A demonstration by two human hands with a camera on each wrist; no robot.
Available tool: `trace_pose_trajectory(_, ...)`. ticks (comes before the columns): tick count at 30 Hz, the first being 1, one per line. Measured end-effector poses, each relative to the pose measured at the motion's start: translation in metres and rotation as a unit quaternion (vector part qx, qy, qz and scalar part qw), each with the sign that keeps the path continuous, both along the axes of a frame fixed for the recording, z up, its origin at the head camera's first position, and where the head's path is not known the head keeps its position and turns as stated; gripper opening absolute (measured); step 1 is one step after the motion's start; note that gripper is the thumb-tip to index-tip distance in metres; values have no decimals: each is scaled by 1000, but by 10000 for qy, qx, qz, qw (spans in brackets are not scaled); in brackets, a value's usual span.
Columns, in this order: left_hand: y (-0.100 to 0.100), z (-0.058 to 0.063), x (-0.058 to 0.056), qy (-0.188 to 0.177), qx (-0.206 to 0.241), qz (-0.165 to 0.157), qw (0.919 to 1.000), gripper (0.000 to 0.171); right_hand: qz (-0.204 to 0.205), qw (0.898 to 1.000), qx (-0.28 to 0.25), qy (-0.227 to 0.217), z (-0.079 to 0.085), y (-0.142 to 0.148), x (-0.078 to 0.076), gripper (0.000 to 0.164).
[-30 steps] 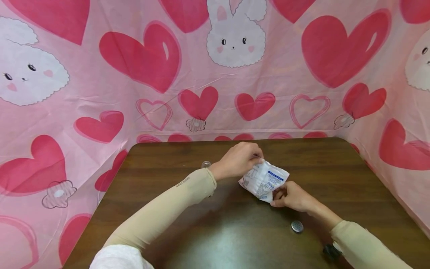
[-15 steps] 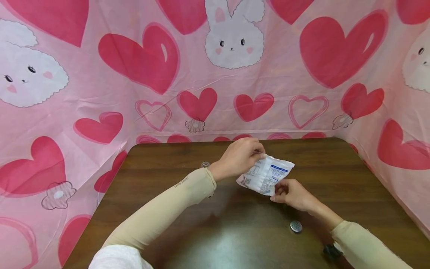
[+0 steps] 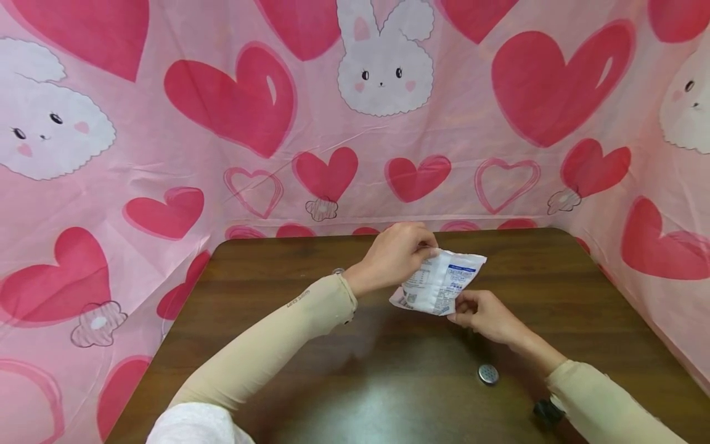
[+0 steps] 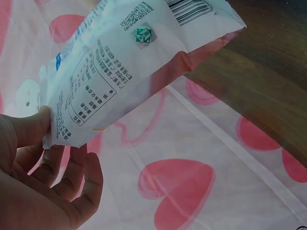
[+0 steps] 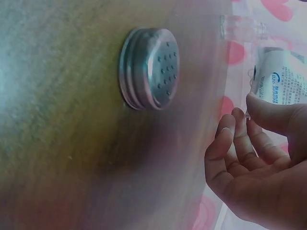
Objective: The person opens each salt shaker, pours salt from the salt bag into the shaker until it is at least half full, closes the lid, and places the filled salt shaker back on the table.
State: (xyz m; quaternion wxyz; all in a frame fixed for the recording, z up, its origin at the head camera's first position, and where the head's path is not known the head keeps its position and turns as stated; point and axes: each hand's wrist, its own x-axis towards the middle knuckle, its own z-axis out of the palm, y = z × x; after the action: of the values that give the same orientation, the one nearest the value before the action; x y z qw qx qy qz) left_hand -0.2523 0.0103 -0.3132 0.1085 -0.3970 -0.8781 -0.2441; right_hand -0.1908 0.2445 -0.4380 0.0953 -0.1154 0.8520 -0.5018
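A white printed plastic packet (image 3: 438, 283) is held tilted above the table between both hands. My left hand (image 3: 396, 256) pinches its upper left corner; in the left wrist view the thumb lies over the packet's sealed end, beside a printed table and a barcode. With thumb and fingers, my right hand (image 3: 488, 314) pinches the lower right corner. No opening shows in the packet. On the table below the right hand lies a round metal shaker lid (image 3: 488, 374), its perforated top showing in the right wrist view. A clear glass bottle (image 5: 242, 28) stands farther back, mostly hidden by my left wrist in the head view.
The dark wooden table (image 3: 266, 308) has its far edge against a pink cloth (image 3: 249, 123) printed with hearts and rabbits. Cloth also rises along both sides. A small black object (image 3: 548, 412) shows beside the right sleeve.
Both hands have risen a little with the packet between them. The packet has tipped so its printed face turns more toward the head camera. The lid has stayed in place.
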Motion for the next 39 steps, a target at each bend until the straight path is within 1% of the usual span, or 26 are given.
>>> trace_pose_trajectory(4,1,7,1,-33,61,33,10000,8,-59,9998,-205,62,3,0,-3,21)
trace_pose_trajectory(7,2,14,0,-19,171,53,9998,7,-144,9987,-480,-5,5,-2,-5,30)
trace_pose_trajectory(9,3,19,0,11,260,57,9996,7,-212,9976,-635,-186,6,-4,-5,36)
trace_pose_trajectory(12,6,25,0,0,433,81,9990,8,-178,9943,-813,-662,5,-7,-5,41)
trace_pose_trajectory(16,7,32,0,-23,645,236,9976,8,139,9835,-1231,-1319,4,-11,-9,44)
trace_pose_trajectory(18,7,35,0,-30,734,291,9969,8,345,9760,-1504,-1535,5,-14,-12,49)
trace_pose_trajectory(20,7,36,0,-48,827,296,9961,7,595,9681,-1789,-1654,6,-17,-16,52)
trace_pose_trajectory(22,7,38,-1,-56,896,287,9956,7,842,9588,-2086,-1736,6,-22,-18,49)
trace_pose_trajectory(24,7,39,-1,-78,949,295,9950,6,991,9490,-2389,-1803,5,-29,-19,40)
trace_pose_trajectory(27,9,41,-1,-65,1002,296,9945,6,1002,9361,-2805,-1869,4,-38,-18,26)
trace_pose_trajectory(29,9,42,0,-69,1050,275,9941,6,933,9319,-2981,-1842,3,-43,-18,20)
trace_pose_trajectory(31,10,43,1,-76,1094,240,9937,6,865,9301,-3100,-1769,2,-46,-18,19)
trace_pose_trajectory(34,9,46,2,-128,1143,198,9932,5,738,9305,-3185,-1649,1,-49,-20,17)
trace_pose_trajectory(37,6,48,4,-220,1205,197,9923,5,562,9335,-3191,-1534,1,-52,-21,15)
trace_pose_trajectory(39,4,49,4,-250,1255,207,9916,5,415,9376,-3149,-1412,2,-55,-22,15)
